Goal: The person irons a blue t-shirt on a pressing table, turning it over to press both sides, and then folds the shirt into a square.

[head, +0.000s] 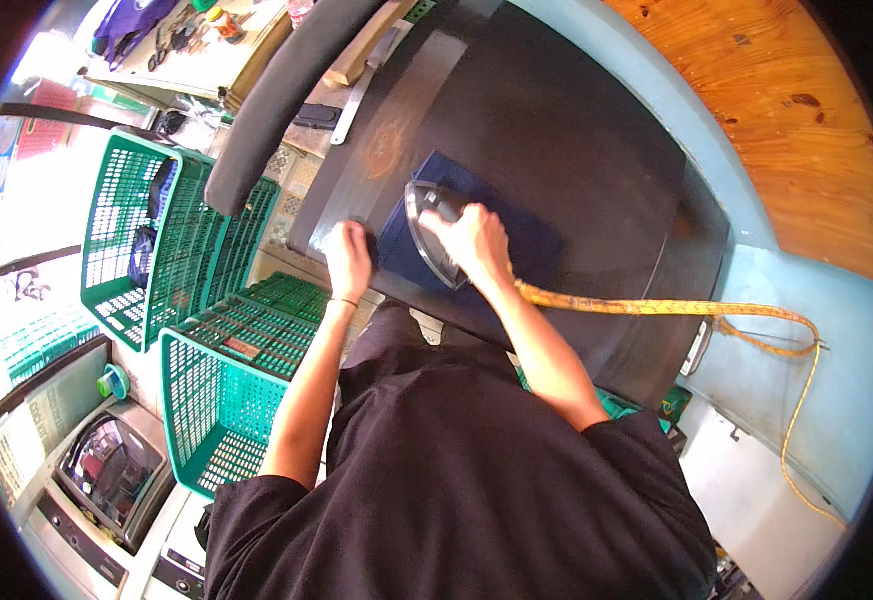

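Note:
My right hand [478, 240] is wrapped around the handle of a clothes iron [436, 199], whose pointed metal-edged sole rests over a folded dark blue cloth [397, 244]. Part of the cloth is hidden beneath the iron and my right hand. It lies on a dark padded ironing surface [556, 127], close to the edge nearest me. Just left of the cloth, my left hand [349, 259] hovers at or over the surface's corner with its fingers curled. Whether those fingers touch or hold anything is unclear. A yellow fabric-covered cord [616, 306] runs from the iron to the right.
Green plastic baskets [215, 382] stand to my left; one tipped basket [136, 247] holds dark cloth. A grey padded bar [271, 112] juts in at upper left. Scissors and a jar [224, 24] sit on a side table. A blue wall [796, 322] borders the right side.

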Available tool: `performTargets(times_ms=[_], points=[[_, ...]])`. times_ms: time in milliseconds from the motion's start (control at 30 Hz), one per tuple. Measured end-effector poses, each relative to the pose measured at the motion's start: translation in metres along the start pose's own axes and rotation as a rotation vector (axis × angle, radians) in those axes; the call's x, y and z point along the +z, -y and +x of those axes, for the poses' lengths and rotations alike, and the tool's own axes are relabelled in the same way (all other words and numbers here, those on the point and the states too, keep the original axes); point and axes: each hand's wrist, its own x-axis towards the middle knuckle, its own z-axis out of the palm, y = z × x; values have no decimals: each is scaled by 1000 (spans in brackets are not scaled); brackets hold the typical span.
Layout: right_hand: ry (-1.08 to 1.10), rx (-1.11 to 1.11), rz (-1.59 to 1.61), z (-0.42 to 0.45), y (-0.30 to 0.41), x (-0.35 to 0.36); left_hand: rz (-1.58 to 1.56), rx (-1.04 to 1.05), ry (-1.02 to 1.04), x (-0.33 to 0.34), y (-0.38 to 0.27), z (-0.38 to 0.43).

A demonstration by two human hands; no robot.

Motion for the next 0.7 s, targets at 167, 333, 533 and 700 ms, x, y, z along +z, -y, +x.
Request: performTargets(times_ms=[167,333,533,700], points=[[104,9,-17,-49,-24,43,-435,-220,-109,0,-70,58],[-128,302,199,-31,-41,-10,-77,459,210,43,-96,67],[-369,707,191,-11,-166,-31,450,687,526,68,-66,64],[-473,894,252,-57,-233,-28,499,667,526,76,-67,66]])
